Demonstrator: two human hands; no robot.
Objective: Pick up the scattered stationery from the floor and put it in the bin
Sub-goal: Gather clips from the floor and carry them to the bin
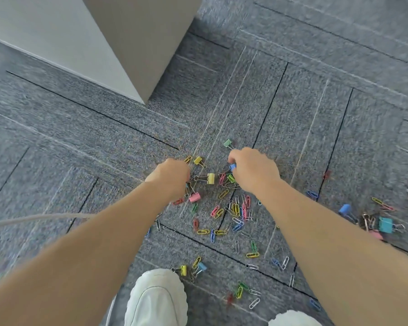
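Coloured paper clips (236,211) and binder clips lie scattered over the grey carpet. My right hand (253,169) is curled low over the pile and pinches a blue binder clip (232,167); a green binder clip (227,143) lies just beyond it. My left hand (172,176) is curled, knuckles up, beside a yellow binder clip (210,178) and above a pink binder clip (194,197). What its fingers hold is hidden. Another yellow binder clip (198,160) sits past it. No bin is in view.
A grey cabinet corner (137,67) stands on the carpet ahead to the left. More binder clips, blue (344,209) and teal (385,224), lie at the right. My white shoes (157,300) are at the bottom. A grey cable (33,220) crosses at the left.
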